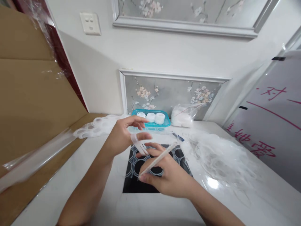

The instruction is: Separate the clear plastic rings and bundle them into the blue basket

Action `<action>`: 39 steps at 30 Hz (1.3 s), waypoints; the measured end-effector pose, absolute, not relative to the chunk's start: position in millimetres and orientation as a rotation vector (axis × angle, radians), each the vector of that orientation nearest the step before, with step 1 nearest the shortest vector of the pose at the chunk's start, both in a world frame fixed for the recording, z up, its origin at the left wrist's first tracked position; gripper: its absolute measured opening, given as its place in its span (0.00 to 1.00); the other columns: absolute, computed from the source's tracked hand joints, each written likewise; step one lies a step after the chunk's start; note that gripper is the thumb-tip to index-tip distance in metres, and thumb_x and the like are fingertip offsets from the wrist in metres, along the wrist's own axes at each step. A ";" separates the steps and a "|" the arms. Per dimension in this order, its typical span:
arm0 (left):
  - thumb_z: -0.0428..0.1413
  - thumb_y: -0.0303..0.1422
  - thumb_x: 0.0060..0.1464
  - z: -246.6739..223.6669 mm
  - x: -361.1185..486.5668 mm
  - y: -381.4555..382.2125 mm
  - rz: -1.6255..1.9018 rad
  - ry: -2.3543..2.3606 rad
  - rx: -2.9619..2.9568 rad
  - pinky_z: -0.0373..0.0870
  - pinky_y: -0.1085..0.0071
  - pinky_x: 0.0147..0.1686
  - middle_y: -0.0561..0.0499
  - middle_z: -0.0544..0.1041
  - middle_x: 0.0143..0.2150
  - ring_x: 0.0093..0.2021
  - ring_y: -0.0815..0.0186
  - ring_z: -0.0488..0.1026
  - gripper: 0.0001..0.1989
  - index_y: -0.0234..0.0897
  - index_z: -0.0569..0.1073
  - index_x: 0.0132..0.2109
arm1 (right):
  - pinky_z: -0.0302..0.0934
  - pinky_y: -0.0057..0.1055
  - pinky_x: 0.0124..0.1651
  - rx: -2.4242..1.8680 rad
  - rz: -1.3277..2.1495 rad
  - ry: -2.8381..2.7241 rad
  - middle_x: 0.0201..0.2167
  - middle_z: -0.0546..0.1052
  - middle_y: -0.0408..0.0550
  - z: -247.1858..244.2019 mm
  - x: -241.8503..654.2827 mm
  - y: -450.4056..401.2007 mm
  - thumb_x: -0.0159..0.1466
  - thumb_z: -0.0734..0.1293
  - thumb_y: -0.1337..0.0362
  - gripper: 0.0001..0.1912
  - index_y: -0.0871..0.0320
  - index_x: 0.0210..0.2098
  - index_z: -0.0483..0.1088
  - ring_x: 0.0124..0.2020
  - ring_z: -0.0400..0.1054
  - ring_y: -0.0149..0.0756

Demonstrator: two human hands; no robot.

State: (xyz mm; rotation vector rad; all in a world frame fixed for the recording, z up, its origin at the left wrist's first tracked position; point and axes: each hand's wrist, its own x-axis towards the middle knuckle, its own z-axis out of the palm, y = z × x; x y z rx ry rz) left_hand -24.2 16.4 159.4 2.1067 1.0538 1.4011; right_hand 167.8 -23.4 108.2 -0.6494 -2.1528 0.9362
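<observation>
A loop of white translucent strip runs between my two hands, above a black sheet marked with grey circles. My left hand has the strip around its thumb, with the other fingers curled above and apart from the thumb. My right hand holds a thin whitish stick between thumb and palm, slanting up to the right. Its extended fingers touch the lower end of the strip. The sheet lies on the white table, partly hidden by my hands.
A blue tray with white rolls stands by the wall, beside a clear bag of white material. White rings lie back left, tangled clear strips right. A blue-black pen lies behind the sheet; cardboard borders the left.
</observation>
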 end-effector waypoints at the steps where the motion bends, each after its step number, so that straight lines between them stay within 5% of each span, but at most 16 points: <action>1: 0.68 0.49 0.46 159.8 -23.3 11.5 1.402 1.015 2.170 0.76 0.64 0.42 0.48 0.79 0.39 0.39 0.63 0.76 0.26 0.40 0.78 0.49 | 0.41 0.60 0.69 -0.617 1.007 -2.138 0.48 0.78 0.47 107.7 169.7 -17.1 0.61 0.73 0.60 0.03 0.49 0.30 0.78 0.65 0.58 0.52; 6: 0.69 0.53 0.42 161.6 -27.7 -3.1 1.277 0.863 2.498 0.68 0.52 0.61 0.42 0.66 0.65 0.63 0.50 0.66 0.50 0.52 0.58 0.69 | 0.47 0.55 0.69 -0.242 1.398 -1.777 0.34 0.80 0.45 111.2 185.9 7.7 0.55 0.73 0.45 0.17 0.48 0.21 0.71 0.64 0.63 0.49; 10: 0.69 0.54 0.41 163.5 -33.9 -5.0 1.003 0.955 2.666 0.65 0.49 0.63 0.40 0.54 0.73 0.71 0.44 0.54 0.60 0.52 0.44 0.73 | 0.55 0.55 0.64 -0.127 1.476 -1.583 0.34 0.80 0.46 123.0 192.1 1.9 0.52 0.74 0.41 0.28 0.52 0.14 0.59 0.63 0.63 0.49; 15: 0.68 0.52 0.45 164.5 -31.8 -5.5 0.806 0.999 2.597 0.62 0.46 0.65 0.44 0.50 0.75 0.72 0.45 0.51 0.59 0.54 0.41 0.73 | 0.53 0.54 0.66 0.041 1.732 -1.395 0.42 0.82 0.46 130.4 192.4 -9.5 0.52 0.76 0.46 0.22 0.50 0.16 0.65 0.64 0.63 0.49; 21: 0.69 0.51 0.44 166.2 -31.2 -1.3 0.697 1.013 2.433 0.55 0.45 0.68 0.53 0.52 0.74 0.73 0.44 0.48 0.56 0.59 0.47 0.72 | 0.37 0.53 0.73 0.231 1.947 -1.106 0.55 0.78 0.43 127.4 192.1 -15.9 0.55 0.74 0.51 0.08 0.45 0.27 0.75 0.68 0.58 0.47; 26: 0.69 0.53 0.41 164.9 -30.6 -0.9 0.715 0.914 2.463 0.63 0.46 0.65 0.52 0.55 0.73 0.71 0.43 0.53 0.58 0.60 0.46 0.72 | 0.34 0.55 0.73 0.131 2.031 -0.941 0.55 0.77 0.42 128.0 190.6 -22.2 0.56 0.73 0.48 0.09 0.42 0.29 0.75 0.69 0.57 0.46; 33: 0.68 0.50 0.47 160.9 -14.1 -2.1 1.246 0.679 2.734 0.71 0.53 0.58 0.44 0.70 0.64 0.62 0.50 0.69 0.45 0.52 0.59 0.68 | 0.34 0.52 0.74 0.021 2.011 -0.883 0.51 0.80 0.44 130.5 194.9 -20.0 0.58 0.73 0.52 0.05 0.43 0.31 0.77 0.64 0.64 0.43; 39: 0.64 0.39 0.57 158.7 -8.2 -0.8 1.692 0.562 3.091 0.76 0.61 0.46 0.49 0.80 0.47 0.50 0.60 0.77 0.15 0.44 0.76 0.50 | 0.44 0.53 0.72 -0.002 2.030 -0.939 0.45 0.82 0.41 130.2 195.1 -17.4 0.57 0.73 0.51 0.06 0.43 0.31 0.78 0.59 0.69 0.42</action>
